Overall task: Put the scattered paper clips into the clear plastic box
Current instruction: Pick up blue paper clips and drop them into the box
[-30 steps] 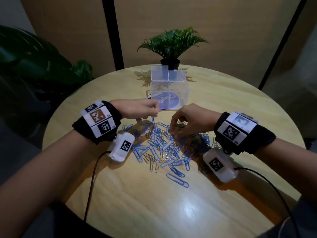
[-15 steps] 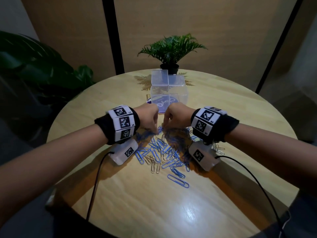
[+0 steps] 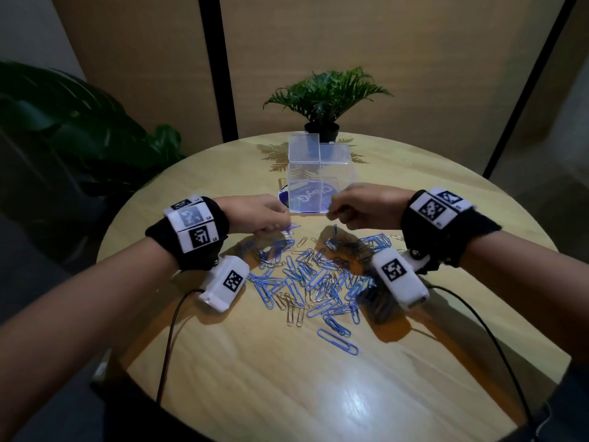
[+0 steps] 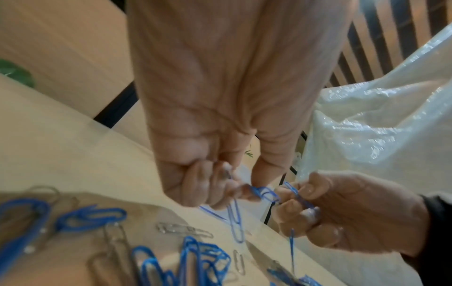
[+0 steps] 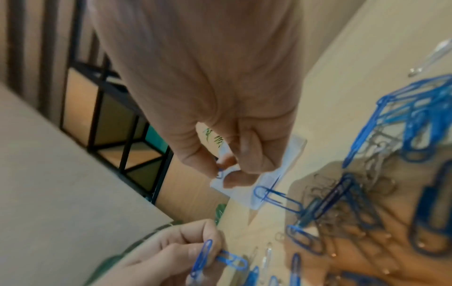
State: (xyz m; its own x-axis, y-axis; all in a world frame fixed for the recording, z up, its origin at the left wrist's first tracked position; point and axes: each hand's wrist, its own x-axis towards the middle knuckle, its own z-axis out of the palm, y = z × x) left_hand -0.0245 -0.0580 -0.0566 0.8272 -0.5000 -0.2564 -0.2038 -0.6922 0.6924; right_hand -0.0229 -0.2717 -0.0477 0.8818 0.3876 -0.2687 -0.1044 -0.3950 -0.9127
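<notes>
Nearest, loose paper clips [image 3: 314, 279] heaped on the table [image 3: 287, 378]. Above the heap's far edge, left hand [image 3: 258, 215] and right hand [image 3: 360, 207], fingers of each pinched on blue clips. Just beyond both, clear plastic box [image 3: 320, 177], upright, lid raised; right hand slightly nearer.

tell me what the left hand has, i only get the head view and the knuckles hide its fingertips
Observer: In the left wrist view, the left hand pinches at least two blue paper clips between thumb and fingers; one dangles below them.
Operator: ok and the right hand, same problem
Observer: The same view shows the right hand with its fingers curled round a second bunch of blue clips.
</notes>
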